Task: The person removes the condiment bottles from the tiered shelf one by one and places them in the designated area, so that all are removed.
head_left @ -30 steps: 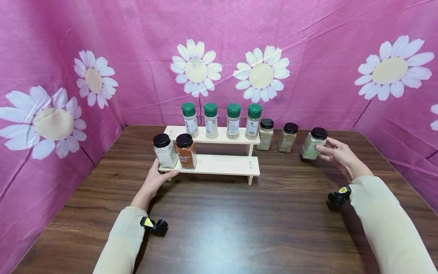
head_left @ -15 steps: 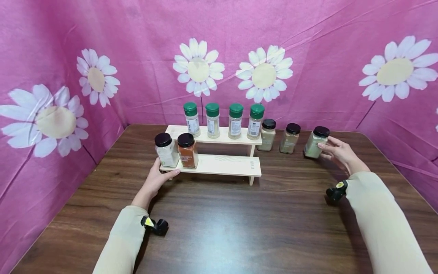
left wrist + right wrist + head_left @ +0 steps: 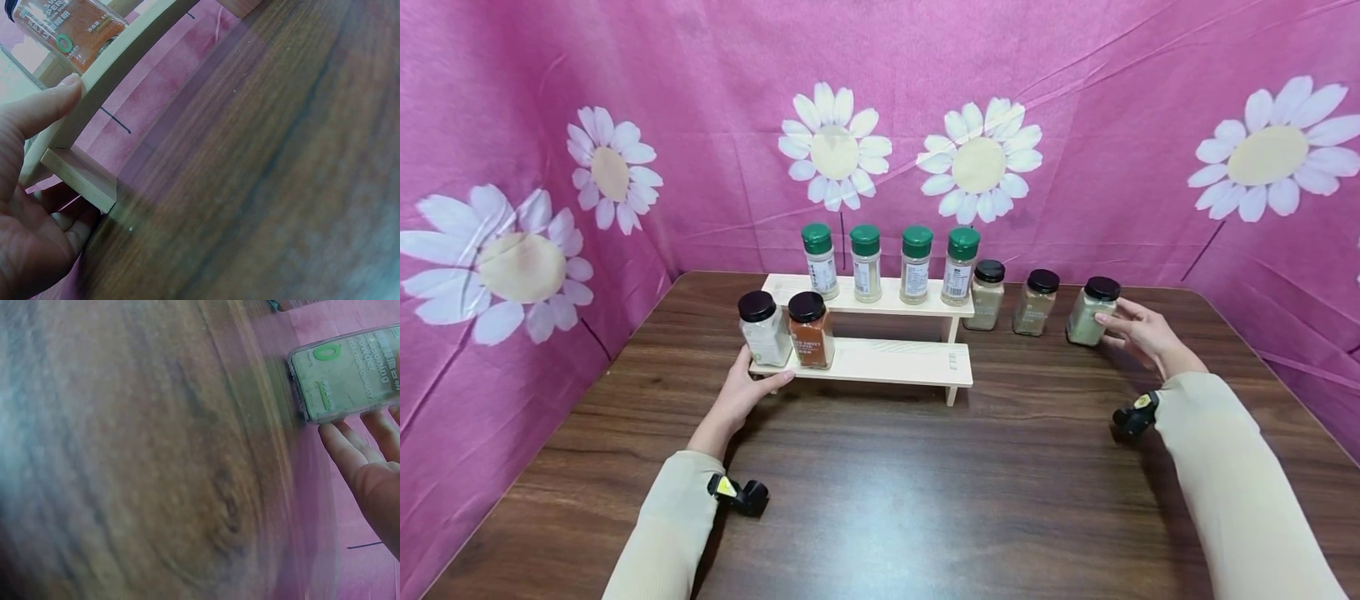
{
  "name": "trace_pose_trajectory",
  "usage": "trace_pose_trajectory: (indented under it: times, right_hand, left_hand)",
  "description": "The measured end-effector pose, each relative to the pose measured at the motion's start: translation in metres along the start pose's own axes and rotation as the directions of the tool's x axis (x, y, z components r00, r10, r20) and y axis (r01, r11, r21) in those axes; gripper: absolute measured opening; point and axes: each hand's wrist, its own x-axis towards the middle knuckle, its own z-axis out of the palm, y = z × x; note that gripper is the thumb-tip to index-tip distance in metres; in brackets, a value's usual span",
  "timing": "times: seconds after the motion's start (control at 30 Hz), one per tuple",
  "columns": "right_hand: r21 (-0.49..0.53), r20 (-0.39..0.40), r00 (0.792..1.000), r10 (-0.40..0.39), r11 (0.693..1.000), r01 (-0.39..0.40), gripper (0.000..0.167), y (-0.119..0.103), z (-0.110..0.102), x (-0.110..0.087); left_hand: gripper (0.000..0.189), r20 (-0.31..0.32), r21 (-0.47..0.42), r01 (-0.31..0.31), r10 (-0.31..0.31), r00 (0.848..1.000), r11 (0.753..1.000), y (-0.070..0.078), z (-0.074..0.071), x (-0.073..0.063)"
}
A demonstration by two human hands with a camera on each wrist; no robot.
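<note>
In the head view my left hand (image 3: 741,398) grips the left end of the two-tier wooden rack (image 3: 895,364). Its thumb (image 3: 53,106) lies on the front edge of the lower shelf, and the other fingers reach around the end by the leg (image 3: 84,178). Just above that hand, a jar of white contents (image 3: 767,342) and an orange-red spice jar (image 3: 812,345) stand side by side on the lower shelf. At the right, my right hand (image 3: 1150,340) holds a black-lidded spice jar of pale green powder (image 3: 1082,323), thumb in front. The jar (image 3: 347,381) is upright, its base close to the tabletop.
Several green-capped shakers (image 3: 867,279) line the upper shelf (image 3: 782,287). Two more black-lidded jars, one beside the rack (image 3: 984,307) and a brownish one (image 3: 1033,310), stand on the wooden table (image 3: 880,483). A pink daisy-printed cloth (image 3: 910,50) hangs behind.
My right forearm has shifted slightly left while the hand stays on the green jar, which stands a little straighter. The head view has turned slightly. My left hand keeps its grip on the rack.
</note>
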Motion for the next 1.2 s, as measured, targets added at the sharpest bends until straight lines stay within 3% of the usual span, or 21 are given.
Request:
trace_pose_trajectory:
  times: [0.07, 0.27, 0.33, 0.47, 0.57, 0.67, 0.9, 1.2]
  right_hand:
    - [0.004, -0.005, 1.000, 0.004, 1.000, -0.004, 0.032, 0.001, 0.000, 0.001]
    - [-0.045, -0.001, 1.000, 0.001, 0.999, -0.001, 0.068, 0.003, 0.002, 0.003]
    - [-0.033, 0.008, 1.000, -0.003, 0.999, 0.004, 0.063, 0.004, 0.002, 0.003]
    - [-0.024, 0.041, 0.999, -0.028, 0.999, 0.029, 0.037, 0.006, 0.001, 0.003]
    - [-0.036, 0.069, 0.997, -0.042, 0.998, 0.045, 0.031, 0.006, 0.000, 0.003]
    - [-0.030, 0.074, 0.996, -0.039, 0.999, 0.041, 0.035, 0.006, -0.001, 0.003]
    - [-0.062, 0.005, 1.000, 0.016, 0.998, -0.016, 0.078, 0.001, 0.001, 0.003]
    - [-0.077, 0.009, 1.000, 0.022, 0.997, -0.022, 0.077, 0.002, 0.004, -0.009]
  left_hand:
    - [0.075, 0.001, -0.002, 0.000, 0.000, 1.000, 1.000, 0.000, 0.000, 0.000]
    - [0.075, 0.004, -0.012, 0.008, -0.008, 1.000, 1.000, -0.001, 0.000, 0.000]
    - [0.076, 0.007, -0.012, 0.013, -0.013, 1.000, 1.000, -0.001, 0.000, 0.000]
    - [0.077, 0.012, -0.013, 0.016, -0.016, 1.000, 1.000, -0.001, 0.000, -0.001]
    - [0.078, 0.013, -0.011, 0.016, -0.016, 1.000, 1.000, -0.001, 0.000, -0.001]
    - [0.078, 0.011, -0.009, 0.016, -0.016, 1.000, 1.000, 0.000, 0.000, 0.000]
    - [0.076, 0.004, -0.016, 0.009, -0.009, 1.000, 1.000, 0.000, -0.001, 0.001]
    - [0.077, 0.007, -0.016, 0.006, -0.006, 1.000, 1.000, -0.001, -0.001, 0.001]
